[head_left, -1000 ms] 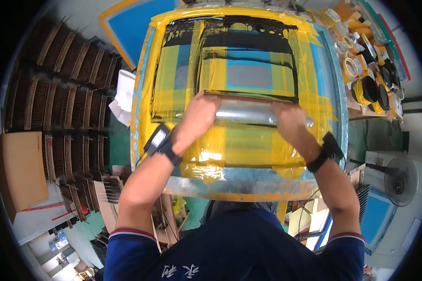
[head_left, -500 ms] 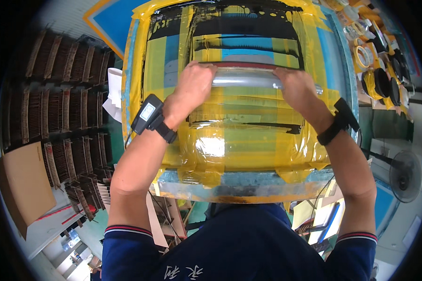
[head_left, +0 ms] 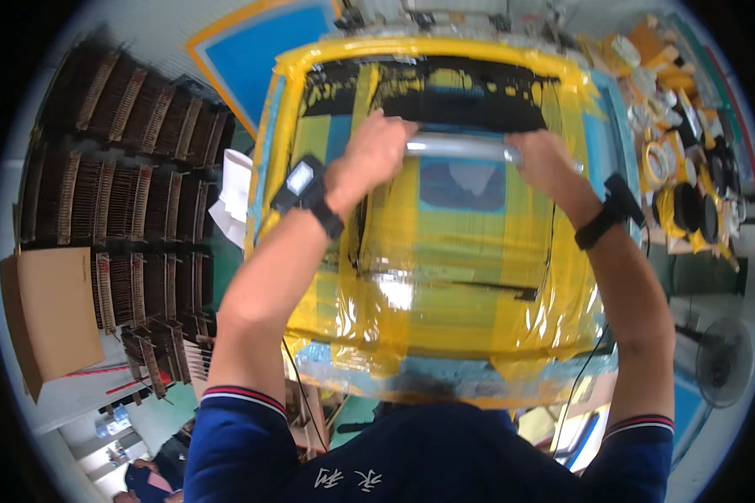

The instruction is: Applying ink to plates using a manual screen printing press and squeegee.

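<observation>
My left hand (head_left: 382, 148) and my right hand (head_left: 550, 166) are closed round the two ends of a squeegee (head_left: 461, 148) with a silver handle. It lies crosswise on a screen printing frame (head_left: 622, 180), toward its far part. Yellow tape (head_left: 331, 314) covers much of the mesh along the borders. Just beyond the squeegee spreads a wide patch of black ink (head_left: 470, 105), with patchy smears at its far side. Nearer me, a blue rectangle (head_left: 461, 184) with a pale spot shows through the mesh. The squeegee's blade edge is hidden.
Dark drying racks (head_left: 113, 197) and an open cardboard box (head_left: 59, 306) stand at the left. A blue screen in an orange frame (head_left: 264, 59) leans at the far left. Tape rolls (head_left: 654, 163) crowd a surface at right, above a fan (head_left: 724, 362). Another person (head_left: 147, 479) is at lower left.
Both hands have moved the squeegee away from me across the mesh, up to the black ink. The blue rectangle now lies on my side of it. The whole view has shifted downward.
</observation>
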A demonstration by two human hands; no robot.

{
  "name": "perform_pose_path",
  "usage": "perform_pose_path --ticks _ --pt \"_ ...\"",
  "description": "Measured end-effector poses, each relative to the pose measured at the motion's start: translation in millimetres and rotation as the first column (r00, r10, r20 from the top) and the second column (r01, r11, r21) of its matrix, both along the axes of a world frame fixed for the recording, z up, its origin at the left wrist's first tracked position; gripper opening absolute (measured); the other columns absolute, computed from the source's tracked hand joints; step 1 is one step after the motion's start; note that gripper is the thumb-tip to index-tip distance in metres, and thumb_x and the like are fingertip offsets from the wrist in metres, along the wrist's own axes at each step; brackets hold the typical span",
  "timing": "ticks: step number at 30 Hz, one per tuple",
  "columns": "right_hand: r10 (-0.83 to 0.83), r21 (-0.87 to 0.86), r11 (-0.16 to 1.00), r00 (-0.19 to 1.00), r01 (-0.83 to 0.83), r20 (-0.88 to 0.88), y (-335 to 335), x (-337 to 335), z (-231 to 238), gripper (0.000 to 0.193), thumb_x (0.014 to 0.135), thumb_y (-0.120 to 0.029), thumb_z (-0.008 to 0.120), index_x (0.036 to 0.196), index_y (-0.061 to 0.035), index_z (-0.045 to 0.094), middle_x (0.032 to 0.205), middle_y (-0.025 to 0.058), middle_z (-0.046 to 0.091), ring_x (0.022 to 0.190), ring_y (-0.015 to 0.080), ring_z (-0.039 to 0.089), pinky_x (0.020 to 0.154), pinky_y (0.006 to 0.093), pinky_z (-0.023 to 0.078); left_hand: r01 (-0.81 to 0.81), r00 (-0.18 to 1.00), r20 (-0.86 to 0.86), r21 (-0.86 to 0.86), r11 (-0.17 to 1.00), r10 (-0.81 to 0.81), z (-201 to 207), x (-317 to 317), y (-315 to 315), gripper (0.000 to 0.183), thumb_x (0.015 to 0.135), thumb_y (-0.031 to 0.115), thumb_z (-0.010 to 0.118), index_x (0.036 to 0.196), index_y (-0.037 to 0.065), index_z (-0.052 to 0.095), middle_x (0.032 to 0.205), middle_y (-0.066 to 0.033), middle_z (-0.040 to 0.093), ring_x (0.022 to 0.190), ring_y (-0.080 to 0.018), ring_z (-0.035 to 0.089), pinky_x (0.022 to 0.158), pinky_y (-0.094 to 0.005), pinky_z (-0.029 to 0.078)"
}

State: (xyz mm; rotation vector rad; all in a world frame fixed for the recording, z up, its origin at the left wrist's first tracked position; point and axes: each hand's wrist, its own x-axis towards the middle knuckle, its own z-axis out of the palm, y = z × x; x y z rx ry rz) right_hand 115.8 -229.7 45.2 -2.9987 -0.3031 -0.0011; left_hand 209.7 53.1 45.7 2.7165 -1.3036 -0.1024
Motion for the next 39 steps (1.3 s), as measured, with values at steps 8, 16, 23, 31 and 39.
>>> perform_pose_path --ticks 8,16,23,31,39 --pt "-0.075 0.041 0.996 0.997 0.076 -0.031 -41 89 1 0.038 0.073 -0.006 0.067 0.109 -0.0152 0.072 0.096 0.0156 0.071 0.095 0.0359 0.066 0.085 0.0456 0.053 -0.338 0.94 -0.197 -0.42 0.842 0.279 33 -138 80 0.064 0.075 0.001 0.075 0.135 0.003 0.054 0.139 -0.0179 0.054 0.134 -0.0356 0.047 0.115 -0.0489 0.034" --pt "-0.02 0.144 0.989 0.936 -0.033 0.351 -79 165 22 0.043 0.071 -0.02 0.082 0.111 -0.009 0.07 0.104 0.0187 0.069 0.101 0.0369 0.064 0.089 0.0431 0.051 -0.843 0.535 -0.541 -0.295 0.45 0.649 29 -301 182 0.043 0.078 -0.004 0.065 0.121 -0.001 0.064 0.118 -0.016 0.068 0.113 -0.0307 0.064 0.098 -0.0407 0.05" --pt "0.168 0.29 0.916 0.92 -0.279 0.354 -9 -18 76 0.038 0.073 -0.003 0.079 0.109 -0.0026 0.065 0.117 0.0159 0.066 0.112 0.035 0.061 0.096 0.0405 0.048 -0.862 -0.362 -0.931 0.353 0.364 0.045 -33 -389 223 0.034 0.09 -0.001 0.055 0.124 -0.006 0.06 0.106 -0.015 0.071 0.088 -0.0195 0.07 0.079 -0.0304 0.057" --pt "-0.115 0.496 0.865 0.992 0.074 0.053 33 -257 68 0.032 0.072 0.0 0.077 0.102 -0.0013 0.066 0.114 0.0165 0.067 0.111 0.0365 0.061 0.095 0.0423 0.049 -0.945 -0.202 -0.95 0.252 -0.207 -0.237 -51 -384 208 0.022 0.081 -0.005 0.054 0.102 -0.003 0.059 0.09 -0.0137 0.069 0.073 -0.0193 0.067 0.063 -0.026 0.057" --pt "-0.23 0.436 0.885 0.967 0.161 0.108 73 -357 69 0.041 0.072 -0.003 0.078 0.11 -0.0021 0.064 0.128 0.0182 0.06 0.122 0.0395 0.054 0.103 0.047 0.044 -0.998 0.038 -0.999 -0.038 0.055 -0.006 -78 -381 204 0.024 0.082 -0.007 0.052 0.104 -0.004 0.061 0.098 -0.0164 0.07 0.075 -0.0206 0.07 0.065 -0.0292 0.057"
